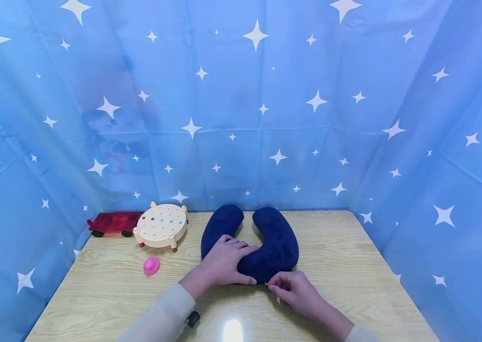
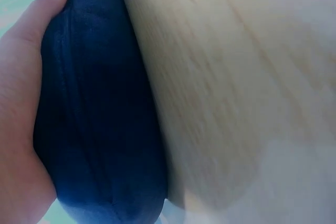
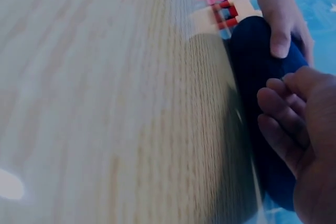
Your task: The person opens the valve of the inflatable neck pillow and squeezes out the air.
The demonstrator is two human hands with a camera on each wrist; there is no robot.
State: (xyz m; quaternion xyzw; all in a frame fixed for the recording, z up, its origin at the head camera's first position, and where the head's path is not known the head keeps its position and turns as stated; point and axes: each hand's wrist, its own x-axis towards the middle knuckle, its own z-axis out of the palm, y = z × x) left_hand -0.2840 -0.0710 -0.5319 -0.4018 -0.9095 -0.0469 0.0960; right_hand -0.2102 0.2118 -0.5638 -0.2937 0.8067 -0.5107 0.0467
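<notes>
A dark blue U-shaped neck pillow [image 1: 276, 237] lies on the table with its two ends toward the curtain. My left hand [image 1: 225, 262] grips the pillow's curved part, fingers spread over the top and thumb along the near side. A zipper seam [image 2: 71, 72] runs along that side in the left wrist view. Just right of the left thumb, my right hand [image 1: 295, 290] pinches a small metal zipper pull [image 1: 267, 284] between thumb and index finger. The other right fingers are loosely curled, as the right wrist view shows. Most of the pull is hidden by the fingertips.
Left of the pillow are a cream round toy table [image 1: 161, 228] with coloured dots, a pink toy duck [image 1: 151, 265] and a red wheeled toy [image 1: 114, 223]. A blue star-patterned curtain [image 1: 232, 95] surrounds the wooden table [image 1: 373, 285]. A small black object [image 1: 192, 318] is by the left sleeve.
</notes>
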